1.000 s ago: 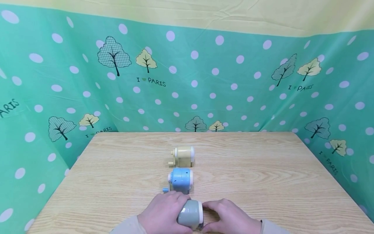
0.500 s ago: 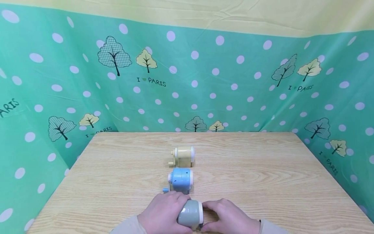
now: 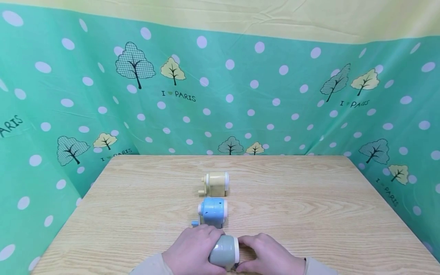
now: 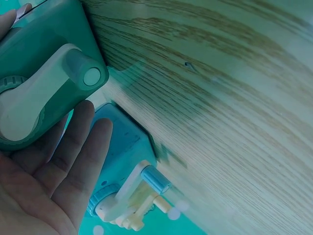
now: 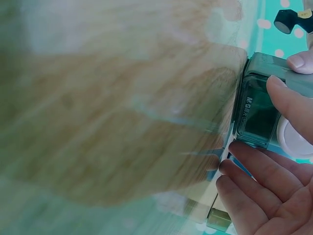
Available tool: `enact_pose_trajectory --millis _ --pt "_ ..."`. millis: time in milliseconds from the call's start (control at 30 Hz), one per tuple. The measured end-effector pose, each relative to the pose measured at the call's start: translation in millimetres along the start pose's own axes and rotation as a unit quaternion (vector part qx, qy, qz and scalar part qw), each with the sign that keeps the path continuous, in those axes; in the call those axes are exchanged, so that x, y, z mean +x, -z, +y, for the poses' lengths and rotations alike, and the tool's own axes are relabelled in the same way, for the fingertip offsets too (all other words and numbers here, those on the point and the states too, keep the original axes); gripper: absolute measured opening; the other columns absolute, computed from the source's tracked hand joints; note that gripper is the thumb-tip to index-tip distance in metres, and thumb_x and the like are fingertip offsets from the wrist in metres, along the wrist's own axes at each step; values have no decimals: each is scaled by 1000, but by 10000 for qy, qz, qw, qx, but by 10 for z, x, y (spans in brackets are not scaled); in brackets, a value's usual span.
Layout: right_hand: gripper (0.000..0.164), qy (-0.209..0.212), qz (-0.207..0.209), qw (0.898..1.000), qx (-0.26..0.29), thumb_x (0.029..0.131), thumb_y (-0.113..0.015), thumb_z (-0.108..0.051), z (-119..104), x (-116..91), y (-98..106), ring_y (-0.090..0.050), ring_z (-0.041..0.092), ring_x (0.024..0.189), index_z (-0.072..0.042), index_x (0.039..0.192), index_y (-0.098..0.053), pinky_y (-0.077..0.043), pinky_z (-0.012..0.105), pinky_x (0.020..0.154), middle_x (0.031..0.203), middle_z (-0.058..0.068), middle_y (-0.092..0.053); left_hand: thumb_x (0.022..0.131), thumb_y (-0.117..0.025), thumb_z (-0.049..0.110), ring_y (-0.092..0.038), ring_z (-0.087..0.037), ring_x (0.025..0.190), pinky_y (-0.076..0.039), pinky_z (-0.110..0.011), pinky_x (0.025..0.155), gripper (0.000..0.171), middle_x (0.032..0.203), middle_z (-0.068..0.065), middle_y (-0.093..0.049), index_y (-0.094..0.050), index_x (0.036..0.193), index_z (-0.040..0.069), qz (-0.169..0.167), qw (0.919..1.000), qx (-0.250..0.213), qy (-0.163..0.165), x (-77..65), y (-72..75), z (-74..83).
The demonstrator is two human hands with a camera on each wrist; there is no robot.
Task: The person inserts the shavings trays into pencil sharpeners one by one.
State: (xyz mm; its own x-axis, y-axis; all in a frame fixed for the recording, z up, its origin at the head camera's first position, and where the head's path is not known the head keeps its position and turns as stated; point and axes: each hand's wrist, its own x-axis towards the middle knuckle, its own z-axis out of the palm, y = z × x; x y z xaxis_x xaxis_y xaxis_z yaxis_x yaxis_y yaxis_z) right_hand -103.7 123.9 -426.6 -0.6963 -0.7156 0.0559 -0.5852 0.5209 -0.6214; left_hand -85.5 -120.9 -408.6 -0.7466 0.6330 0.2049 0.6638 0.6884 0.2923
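A: Start at the near edge of the worktop (image 3: 309, 214). What do the hands have?

B: A grey-green sharpener (image 3: 225, 252) sits at the middle of the near edge, held from both sides. The left hand (image 3: 192, 250) wraps its crank end, fingers curled over the top. In the left wrist view the palm lies beside the crank (image 4: 49, 93) with the fingers fairly straight along the body.

A: And the right hand (image 3: 269, 256)?

B: It closes on the white front end, thumb above and fingers (image 5: 259, 171) below, pinching the body between them. So both grips are on the sharpener, neither one spread free.

A: Which step would you call this?

B: I judge it a steadying or seating step: the sharpener rests on the wood and both hands brace it. Next, I think, the left hand needs to shift onto the crank knob while the right keeps the body from sliding.

A: Farther back?

B: A blue sharpener (image 3: 213, 212) stands just behind the left fingers, crank to the left. Behind that, toward the middle of the worktop, a yellow sharpener (image 3: 216, 183) stands in the same line. A green dotted cloth (image 3: 240, 95) backs the far edge.
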Motion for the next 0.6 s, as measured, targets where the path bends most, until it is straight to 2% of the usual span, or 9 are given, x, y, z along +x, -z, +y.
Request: enact_pose_trajectory --millis 233,600 --pt "55 26 13 10000 -18 79 -75 -49 -15 14 -9 -60 -6 83 -6 113 -73 -53 22 70 99 -11 -74 72 -75 60 -54 -2 81 -46 -23 59 61 92 12 -63 -69 112 14 -38 10000 -50 33 5 -5 -2" --pt "46 -65 -60 9996 254 78 -78 -45 -56 56 -36 -61 -6 81 -11 108 -74 -53 21 69 95 -14 -73 72 -75 61 -54 -3 81 -46 -23 59 63 93 12 -63 -68 113 13 7 10000 -29 -14 2 -14 -7"
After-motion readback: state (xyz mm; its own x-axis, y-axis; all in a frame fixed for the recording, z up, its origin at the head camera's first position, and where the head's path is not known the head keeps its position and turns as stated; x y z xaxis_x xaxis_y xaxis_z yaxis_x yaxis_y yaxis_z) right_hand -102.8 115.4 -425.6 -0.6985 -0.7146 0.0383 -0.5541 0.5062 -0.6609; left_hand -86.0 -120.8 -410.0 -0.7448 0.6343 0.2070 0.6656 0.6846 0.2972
